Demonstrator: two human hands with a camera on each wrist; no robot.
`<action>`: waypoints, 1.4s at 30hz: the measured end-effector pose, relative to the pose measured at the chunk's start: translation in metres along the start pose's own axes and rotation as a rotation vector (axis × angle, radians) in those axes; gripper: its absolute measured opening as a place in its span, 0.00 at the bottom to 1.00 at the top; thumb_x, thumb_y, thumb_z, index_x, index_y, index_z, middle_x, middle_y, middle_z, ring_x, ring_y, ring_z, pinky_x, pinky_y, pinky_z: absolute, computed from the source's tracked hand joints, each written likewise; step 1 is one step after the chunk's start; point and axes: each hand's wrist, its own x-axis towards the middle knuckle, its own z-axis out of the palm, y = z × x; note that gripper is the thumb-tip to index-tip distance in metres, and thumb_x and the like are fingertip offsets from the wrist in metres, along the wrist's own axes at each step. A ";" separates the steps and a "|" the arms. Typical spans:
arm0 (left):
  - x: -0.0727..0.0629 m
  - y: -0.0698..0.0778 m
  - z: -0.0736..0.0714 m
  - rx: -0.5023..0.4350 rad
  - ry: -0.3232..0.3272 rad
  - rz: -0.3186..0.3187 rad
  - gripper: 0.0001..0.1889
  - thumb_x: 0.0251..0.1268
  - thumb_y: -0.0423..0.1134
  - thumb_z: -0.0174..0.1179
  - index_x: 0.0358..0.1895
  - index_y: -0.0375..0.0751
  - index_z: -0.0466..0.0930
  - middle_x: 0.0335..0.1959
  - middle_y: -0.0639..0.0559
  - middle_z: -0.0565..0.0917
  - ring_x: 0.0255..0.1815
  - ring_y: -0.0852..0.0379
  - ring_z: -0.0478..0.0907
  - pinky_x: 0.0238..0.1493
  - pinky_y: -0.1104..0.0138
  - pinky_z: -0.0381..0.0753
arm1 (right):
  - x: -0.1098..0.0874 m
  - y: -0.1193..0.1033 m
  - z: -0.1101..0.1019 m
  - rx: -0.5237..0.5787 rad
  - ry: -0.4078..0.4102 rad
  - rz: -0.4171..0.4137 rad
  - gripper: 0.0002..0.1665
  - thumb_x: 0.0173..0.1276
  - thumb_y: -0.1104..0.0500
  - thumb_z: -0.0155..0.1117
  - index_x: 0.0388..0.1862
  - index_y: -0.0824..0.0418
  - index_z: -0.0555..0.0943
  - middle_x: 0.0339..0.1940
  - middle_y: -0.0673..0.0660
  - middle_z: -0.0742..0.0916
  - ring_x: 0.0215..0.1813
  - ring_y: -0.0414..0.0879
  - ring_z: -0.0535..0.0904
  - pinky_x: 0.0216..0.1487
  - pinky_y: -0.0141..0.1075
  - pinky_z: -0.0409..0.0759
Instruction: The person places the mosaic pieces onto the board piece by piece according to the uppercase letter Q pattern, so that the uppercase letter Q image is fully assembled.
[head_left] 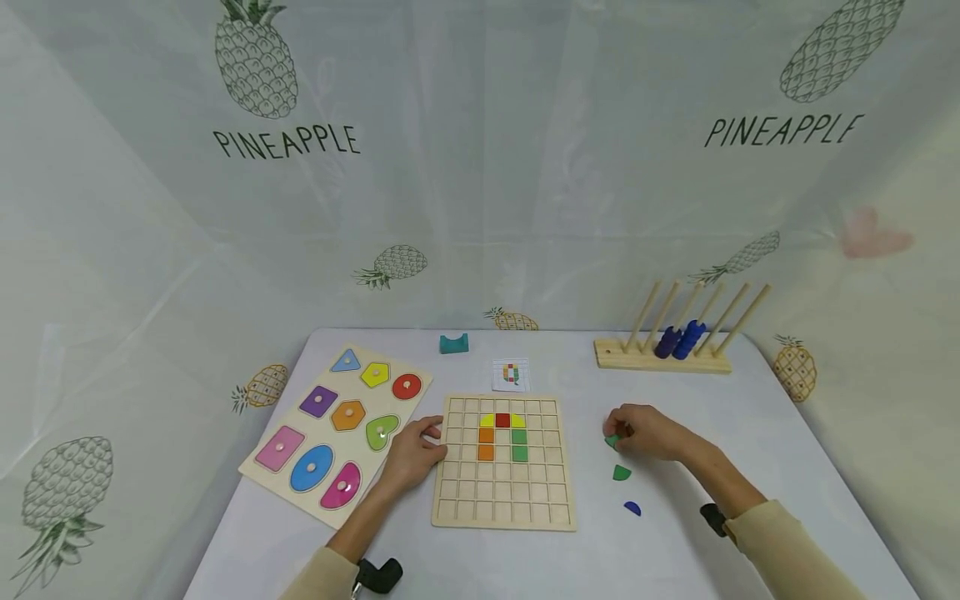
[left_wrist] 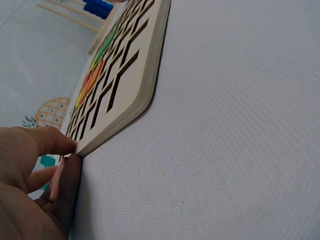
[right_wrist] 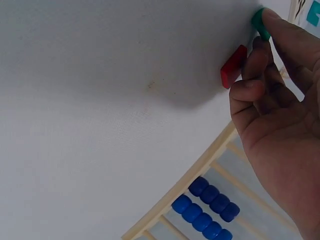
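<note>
My left hand (head_left: 411, 457) touches the left edge of the wooden grid board (head_left: 504, 504), thumb and fingertips against its side. Yellow, red, orange and green pieces sit in the board's upper cells, forming an arch. To the right of the board, my right hand (head_left: 647, 432) pinches a green piece (right_wrist: 260, 23) between thumb and fingertips, close over the table. A red piece (right_wrist: 233, 67) lies right beside its curled fingers; the hand hides it in the head view. Nearer the front are a green rounded piece (head_left: 622, 472) and a blue half-round piece (head_left: 632, 507).
A pattern card (head_left: 501, 386) lies behind the board, with a teal block (head_left: 453, 344) farther back. At the left is a shape puzzle board (head_left: 300, 446) with knobbed pieces. A wooden peg rack (head_left: 618, 358) with blue beads stands at the back right.
</note>
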 end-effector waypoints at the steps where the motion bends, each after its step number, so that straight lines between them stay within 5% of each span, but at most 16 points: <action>1: 0.000 0.000 0.000 -0.002 0.000 0.000 0.26 0.58 0.33 0.69 0.63 0.38 0.79 0.40 0.51 0.79 0.37 0.58 0.83 0.36 0.67 0.83 | 0.000 0.000 0.000 0.003 -0.002 -0.002 0.09 0.62 0.68 0.71 0.38 0.57 0.81 0.33 0.51 0.81 0.36 0.42 0.73 0.36 0.33 0.74; 14: 0.001 -0.002 0.000 -0.021 -0.006 0.010 0.26 0.58 0.33 0.69 0.62 0.38 0.79 0.40 0.51 0.79 0.36 0.58 0.83 0.36 0.67 0.83 | 0.004 -0.009 0.002 0.026 -0.066 0.053 0.07 0.65 0.63 0.70 0.40 0.54 0.84 0.35 0.46 0.84 0.37 0.42 0.76 0.40 0.36 0.77; 23: 0.001 -0.001 0.002 -0.008 -0.004 0.001 0.27 0.58 0.33 0.69 0.63 0.38 0.78 0.40 0.50 0.79 0.37 0.58 0.83 0.36 0.67 0.83 | 0.015 -0.016 0.004 -0.001 -0.040 0.041 0.07 0.65 0.59 0.71 0.41 0.52 0.85 0.34 0.44 0.85 0.37 0.40 0.78 0.39 0.36 0.77; 42: 0.001 -0.003 0.003 -0.008 0.006 0.001 0.27 0.59 0.33 0.69 0.63 0.38 0.78 0.40 0.50 0.79 0.37 0.58 0.83 0.35 0.68 0.84 | 0.063 -0.079 0.020 0.125 -0.033 -0.085 0.03 0.69 0.58 0.67 0.40 0.54 0.84 0.33 0.45 0.85 0.35 0.41 0.77 0.38 0.34 0.76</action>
